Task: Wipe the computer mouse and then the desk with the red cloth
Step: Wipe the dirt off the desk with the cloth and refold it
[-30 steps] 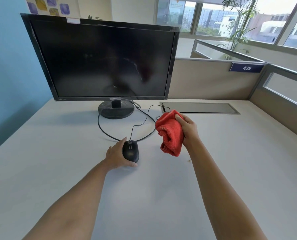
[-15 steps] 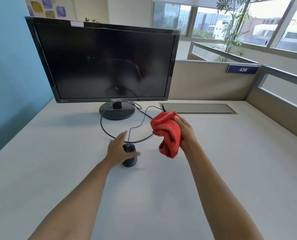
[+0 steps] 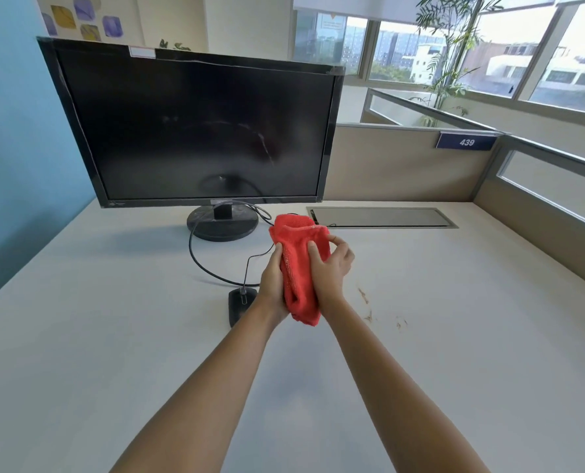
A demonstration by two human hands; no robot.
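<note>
Two bare hands meet over the middle of the white desk (image 3: 113, 336) in the head view, both pressed onto a bunched red cloth (image 3: 299, 268) held up above the desktop. The left hand (image 3: 273, 285) cups the cloth's left side, its thumb lying along the fabric. The right hand (image 3: 330, 268) clasps the right side, with fingers (image 3: 313, 250) curled over the front of the folds. The cloth hangs between the palms, its upper end flaring open toward the monitor and its lower end drooping below the wrists.

The black computer mouse (image 3: 239, 303) sits on the desk just left of the left wrist, which hides its right edge. Neither hand touches it as far as the view shows. Its thin cable (image 3: 195, 254) runs away from its front and loops broadly across the desk toward the round monitor stand (image 3: 222, 227).

The dark, switched-off monitor (image 3: 195, 131) stands at the back of the desk against a blue wall (image 3: 11, 131). A long grey cable hatch (image 3: 383, 218) lies flush in the desk to the right of the stand. A few small brownish marks (image 3: 366, 302) dot the desktop right of the right forearm. A beige partition carries a blue plate (image 3: 466, 142) reading 439.
</note>
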